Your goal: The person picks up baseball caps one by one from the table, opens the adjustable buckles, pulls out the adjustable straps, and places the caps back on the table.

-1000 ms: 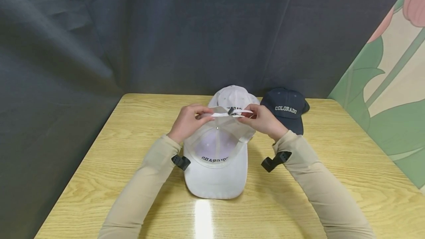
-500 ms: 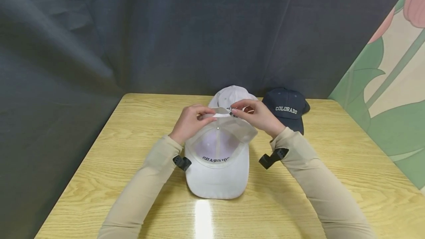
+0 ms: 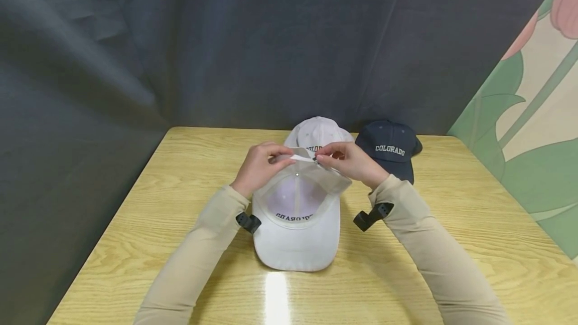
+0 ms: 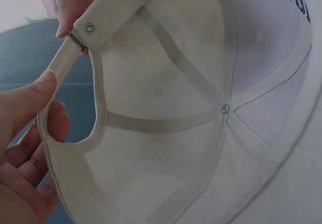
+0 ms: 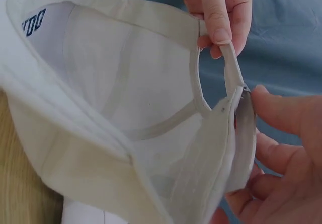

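A white cap [image 3: 295, 247] stands on the table with its hollow inside facing me and its brim toward me. Its back strap [image 4: 63, 60] runs across the rear opening through a small metal buckle [image 4: 77, 40]. My left hand [image 3: 258, 168] pinches the strap between thumb and fingers, left of the buckle. My right hand [image 3: 354, 163] grips the strap end at the buckle; in the right wrist view the thumb lies against the buckle [image 5: 245, 88] and the strap's loose end [image 5: 245, 138] hangs by the fingers. Part of the buckle is hidden in the head view.
Behind the held cap sits another white cap [image 3: 318, 132] with dark lettering, partly covered by the hands. A navy cap [image 3: 388, 142] lettered COLORADO lies right of it. The wooden table [image 3: 158, 204] ends at a dark curtain [image 3: 271, 54]; a painted wall [image 3: 537, 129] is at right.
My right hand has moved from the loose strap on the right to the buckle, and its fingers have dipped slightly. My left hand keeps its pinch with little movement.
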The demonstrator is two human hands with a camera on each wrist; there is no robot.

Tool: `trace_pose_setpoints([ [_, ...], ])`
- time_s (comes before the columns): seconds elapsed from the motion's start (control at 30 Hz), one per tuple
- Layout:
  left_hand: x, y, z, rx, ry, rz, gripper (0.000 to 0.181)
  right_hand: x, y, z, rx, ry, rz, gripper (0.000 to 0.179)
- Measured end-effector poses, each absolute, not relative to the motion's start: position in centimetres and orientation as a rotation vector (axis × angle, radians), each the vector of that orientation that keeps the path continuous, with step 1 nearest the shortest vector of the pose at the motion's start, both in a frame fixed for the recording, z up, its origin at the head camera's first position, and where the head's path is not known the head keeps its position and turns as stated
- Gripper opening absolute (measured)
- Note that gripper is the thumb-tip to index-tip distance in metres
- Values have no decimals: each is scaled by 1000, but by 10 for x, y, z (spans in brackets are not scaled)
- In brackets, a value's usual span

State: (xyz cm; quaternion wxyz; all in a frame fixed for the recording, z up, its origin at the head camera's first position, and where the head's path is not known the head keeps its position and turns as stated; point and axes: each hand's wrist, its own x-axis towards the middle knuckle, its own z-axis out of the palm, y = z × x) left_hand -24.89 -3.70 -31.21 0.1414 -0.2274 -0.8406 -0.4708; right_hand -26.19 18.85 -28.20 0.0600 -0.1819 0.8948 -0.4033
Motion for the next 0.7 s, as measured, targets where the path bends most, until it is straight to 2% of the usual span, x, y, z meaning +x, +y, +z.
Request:
trace_pose_setpoints([
  [0.7,-249,-37,-313,-648,-2454,-1379,18,-257,185,-286,-420,2702,-1334,25],
])
